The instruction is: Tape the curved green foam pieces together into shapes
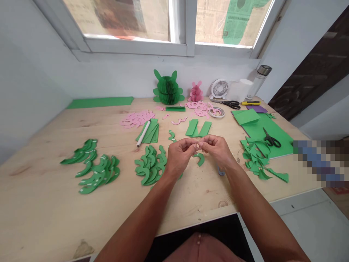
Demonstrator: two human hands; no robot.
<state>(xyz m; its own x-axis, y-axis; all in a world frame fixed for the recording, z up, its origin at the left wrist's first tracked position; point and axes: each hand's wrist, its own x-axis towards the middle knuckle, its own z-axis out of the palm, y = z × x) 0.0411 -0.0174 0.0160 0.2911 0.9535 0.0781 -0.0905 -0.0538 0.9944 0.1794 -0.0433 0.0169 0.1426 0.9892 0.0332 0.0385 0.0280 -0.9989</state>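
Observation:
My left hand (180, 154) and my right hand (216, 149) meet above the middle of the table, thumbs and fingertips pinched close together. Whatever they pinch is too small to make out. Just below the fingertips lies a curved green paper piece (200, 159). Left of my left hand is a pile of green scalloped paper pieces (149, 167), partly hidden by that forearm. Small wavy green strips (171, 135) lie just beyond the left hand. A grey-blue object (220, 171) shows partly from under my right wrist.
Green curved pieces with white strips (99, 174) lie at left. Pink cutouts (137, 119), a white marker (143, 134), a tape roll (216, 112) and black scissors (271, 138) lie around. Green scraps (255, 156) are at right. A green honeycomb figure (167, 91) and white fan (219, 88) stand behind.

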